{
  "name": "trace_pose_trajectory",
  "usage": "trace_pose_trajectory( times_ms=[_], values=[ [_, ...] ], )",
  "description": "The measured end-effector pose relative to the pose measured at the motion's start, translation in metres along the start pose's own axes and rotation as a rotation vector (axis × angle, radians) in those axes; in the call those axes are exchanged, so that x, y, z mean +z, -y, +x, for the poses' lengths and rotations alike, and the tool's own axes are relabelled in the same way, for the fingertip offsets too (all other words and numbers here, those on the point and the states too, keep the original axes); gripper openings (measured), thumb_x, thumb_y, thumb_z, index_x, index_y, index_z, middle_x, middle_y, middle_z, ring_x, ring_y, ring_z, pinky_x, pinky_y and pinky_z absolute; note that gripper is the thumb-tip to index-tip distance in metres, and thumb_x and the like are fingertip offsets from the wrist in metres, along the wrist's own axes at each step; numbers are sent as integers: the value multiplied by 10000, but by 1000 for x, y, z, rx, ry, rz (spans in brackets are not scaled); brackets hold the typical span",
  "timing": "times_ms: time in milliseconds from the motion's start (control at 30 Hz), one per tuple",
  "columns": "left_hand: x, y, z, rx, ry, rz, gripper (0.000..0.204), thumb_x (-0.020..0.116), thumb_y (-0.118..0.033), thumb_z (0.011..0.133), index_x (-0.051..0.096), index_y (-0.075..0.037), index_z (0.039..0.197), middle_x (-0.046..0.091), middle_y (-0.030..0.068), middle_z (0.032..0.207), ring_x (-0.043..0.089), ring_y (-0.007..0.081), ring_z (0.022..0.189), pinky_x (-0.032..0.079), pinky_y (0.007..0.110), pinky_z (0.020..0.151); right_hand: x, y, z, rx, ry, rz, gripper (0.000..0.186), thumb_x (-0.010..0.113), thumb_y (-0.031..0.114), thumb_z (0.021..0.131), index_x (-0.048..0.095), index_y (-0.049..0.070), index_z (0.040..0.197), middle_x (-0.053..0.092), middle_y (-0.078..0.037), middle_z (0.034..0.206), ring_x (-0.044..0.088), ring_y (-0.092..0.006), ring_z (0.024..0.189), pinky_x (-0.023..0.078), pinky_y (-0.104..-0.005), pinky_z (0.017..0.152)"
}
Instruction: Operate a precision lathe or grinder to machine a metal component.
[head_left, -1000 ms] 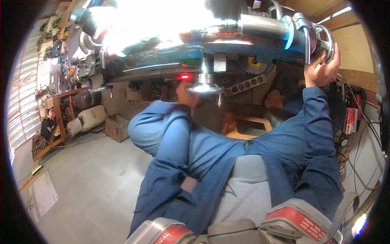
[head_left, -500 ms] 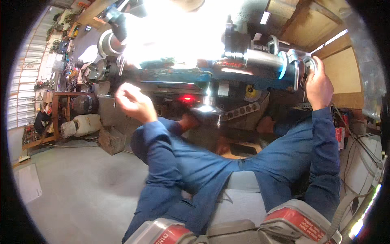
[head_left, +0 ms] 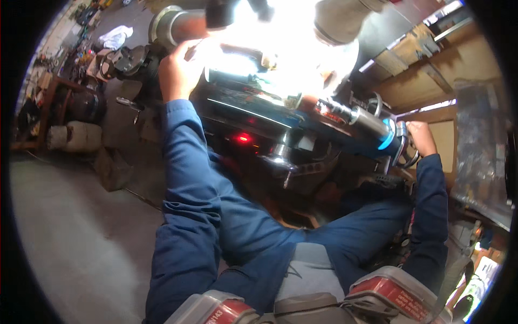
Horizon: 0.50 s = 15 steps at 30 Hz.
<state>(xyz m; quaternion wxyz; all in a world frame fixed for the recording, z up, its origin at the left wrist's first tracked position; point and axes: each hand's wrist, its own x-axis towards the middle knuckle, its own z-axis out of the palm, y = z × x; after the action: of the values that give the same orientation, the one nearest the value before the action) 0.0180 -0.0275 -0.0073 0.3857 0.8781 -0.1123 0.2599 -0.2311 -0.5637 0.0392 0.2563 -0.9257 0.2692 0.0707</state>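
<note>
A dark blue-and-metal machine (head_left: 337,123) stretches across the upper view, much of it washed out by glare. My left hand (head_left: 177,74) is raised to its top left, fingers curled at a part hidden by glare, near a steel cylinder (head_left: 186,27). At the machine's right end, my right hand (head_left: 422,137) is closed on a metal handwheel (head_left: 407,159). Between my hands, lower on the front, is a polished wheel with a handle (head_left: 278,161); above my right hand's side lies a shiny cylindrical shaft (head_left: 367,120).
My legs (head_left: 361,227) are under the machine, beside a power strip (head_left: 315,167) and a glowing red light (head_left: 244,138). To the left are a pale cylindrical container (head_left: 75,136), a wooden crate (head_left: 112,167) and cluttered shelving (head_left: 51,81). A plastic-covered panel (head_left: 475,151) stands far right.
My left hand has risen from low by the central wheel to the machine's top left. My right hand stays on its handwheel. The view has tilted, so the machine now slopes down rightward.
</note>
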Motion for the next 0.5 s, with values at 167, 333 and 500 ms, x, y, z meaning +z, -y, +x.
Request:
trace_pose_trajectory(
  times_ms=[167,333,500],
  values=[
    [4,3,-1,-22,-87,-70,262,761,-315,765,725,-109,923,696,145,825,702,274,786,532,352,673,2,2,23,144,199,204,314,539,318,911,689,59,815,607,21,684,492,-69,535,345,-243,427],
    [16,8,1,-41,-97,-99,315,778,-382,733,722,-114,891,700,127,830,690,299,796,540,367,691,20,-12,65,552,526,506,260,503,227,928,655,25,989,678,-49,750,624,-122,603,519,-282,530],
    [13,8,0,-64,-82,7,269,781,-302,744,718,-123,934,707,117,862,692,294,803,539,363,692,15,-5,65,555,639,547,234,520,193,956,642,-2,1000,685,-61,886,647,-138,760,536,-294,745]
  ],
)
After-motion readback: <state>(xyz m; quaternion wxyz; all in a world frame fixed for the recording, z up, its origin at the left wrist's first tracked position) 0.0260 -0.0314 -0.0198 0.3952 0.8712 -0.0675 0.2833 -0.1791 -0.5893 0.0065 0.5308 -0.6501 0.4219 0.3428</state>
